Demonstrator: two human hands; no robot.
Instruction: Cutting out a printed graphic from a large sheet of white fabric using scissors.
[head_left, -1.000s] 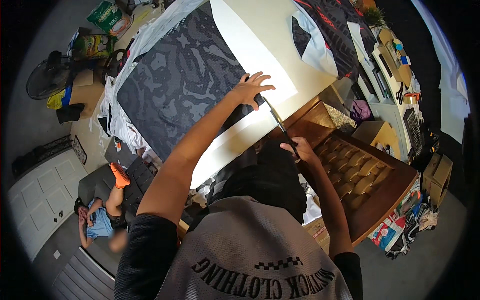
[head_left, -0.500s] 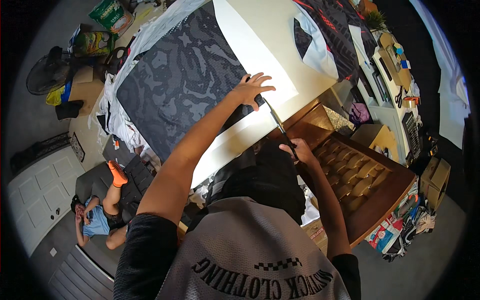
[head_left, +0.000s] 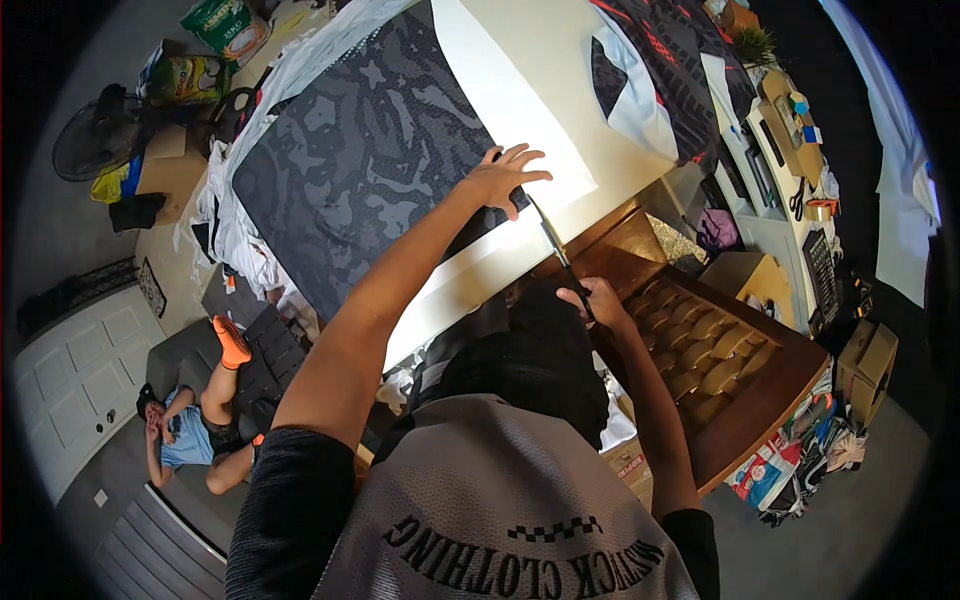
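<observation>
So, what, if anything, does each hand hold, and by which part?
Right hand: scissors, by the dark handles. Left hand: spread over patterned fabric, seemingly gripping nothing.

The camouflage fabric panel point(head_left: 350, 150) is black with dark-grey shapes and a fine speckled texture. It lies flat and face up on the cream tabletop point(head_left: 560, 45), turned at an angle. A plain white layer point(head_left: 535, 125) borders its right side; whether this is a margin of the same cloth or a separate sheet cannot be determined. The left hand point(head_left: 500, 182), fingers spread, rests at the panel's near right corner. The long-bladed scissors point(head_left: 555, 243) have slender metal blades and dark handles. The right hand point(head_left: 600, 302) grips the handles below the table edge; the blades point obliquely away, toward the panel's corner beside the left hand.
</observation>
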